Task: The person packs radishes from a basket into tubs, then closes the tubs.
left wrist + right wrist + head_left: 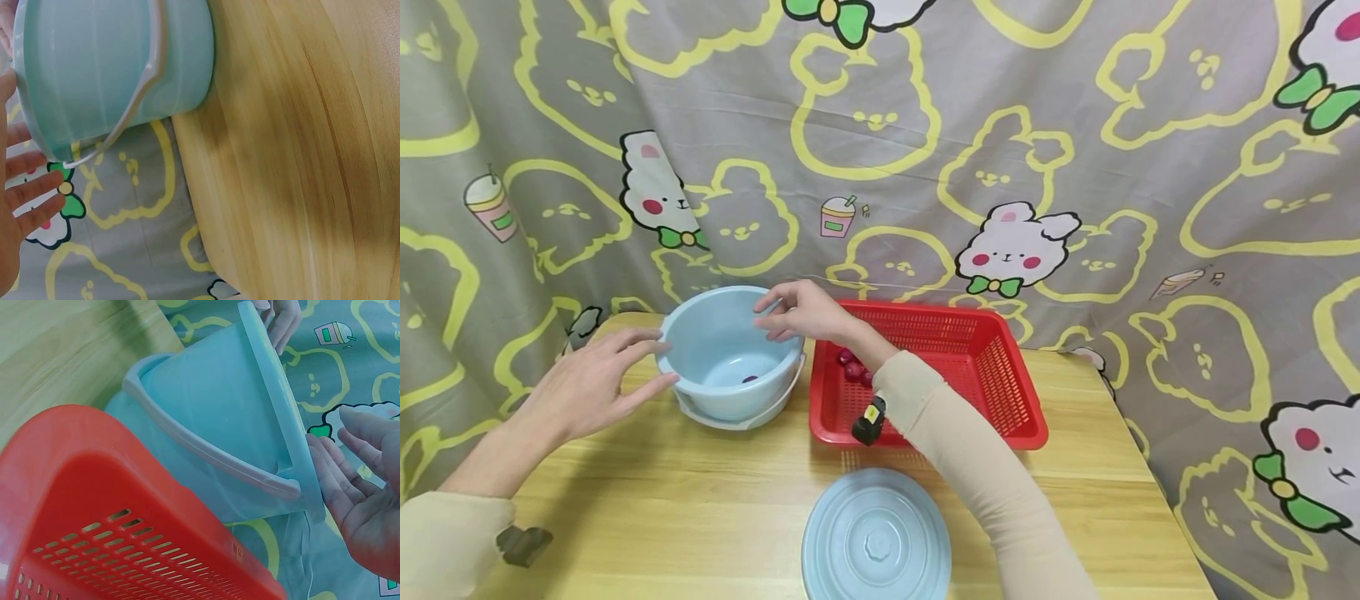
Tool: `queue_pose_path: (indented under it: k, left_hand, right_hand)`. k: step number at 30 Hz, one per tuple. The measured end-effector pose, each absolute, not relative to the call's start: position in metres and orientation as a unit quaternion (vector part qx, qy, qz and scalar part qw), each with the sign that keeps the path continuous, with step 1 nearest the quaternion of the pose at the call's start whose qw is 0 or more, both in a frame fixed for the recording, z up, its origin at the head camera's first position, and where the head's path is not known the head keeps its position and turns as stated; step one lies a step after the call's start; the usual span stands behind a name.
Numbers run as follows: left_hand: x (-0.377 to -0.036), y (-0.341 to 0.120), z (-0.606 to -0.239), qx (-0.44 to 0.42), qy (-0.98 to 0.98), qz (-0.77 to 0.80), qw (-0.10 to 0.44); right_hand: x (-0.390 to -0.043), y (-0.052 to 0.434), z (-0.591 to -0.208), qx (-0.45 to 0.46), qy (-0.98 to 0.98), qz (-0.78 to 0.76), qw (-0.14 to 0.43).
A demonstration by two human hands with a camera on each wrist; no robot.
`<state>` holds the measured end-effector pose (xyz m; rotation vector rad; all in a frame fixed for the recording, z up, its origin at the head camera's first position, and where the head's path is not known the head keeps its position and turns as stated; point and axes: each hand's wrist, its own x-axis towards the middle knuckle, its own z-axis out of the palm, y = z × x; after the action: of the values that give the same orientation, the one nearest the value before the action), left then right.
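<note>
A light blue plastic bucket (726, 404) stands upright at the left of the table, its pale handle (206, 450) hanging down. One small dark red item (749, 379) lies on its bottom. My left hand (598, 379) is at the left rim with fingers spread, nothing in its grasp; the left wrist view has that hand (22, 206) partly cut off by the frame edge. At the right rim, my right hand (805, 312) has loosely bent fingers and holds nothing visible. In the right wrist view, this hand's fingers (334, 484) are against or just beside the rim.
Right of the bucket sits a red slotted basket (992, 367) with several dark red round items (853, 369), partly behind my right forearm. A light blue round lid (877, 546) lies at the front of the wooden table (700, 500). A patterned curtain (887, 208) hangs behind.
</note>
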<state>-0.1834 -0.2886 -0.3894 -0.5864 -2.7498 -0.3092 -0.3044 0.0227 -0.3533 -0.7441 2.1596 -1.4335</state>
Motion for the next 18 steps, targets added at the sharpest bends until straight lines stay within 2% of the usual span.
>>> queue_pose_path:
  k: [18]
  left_hand:
    - [-0.182,-0.288,-0.388,-0.198,-0.961,-0.115,0.153]
  right_hand:
    - [-0.301,0.050,-0.339,-0.259,0.757,-0.556,0.226]
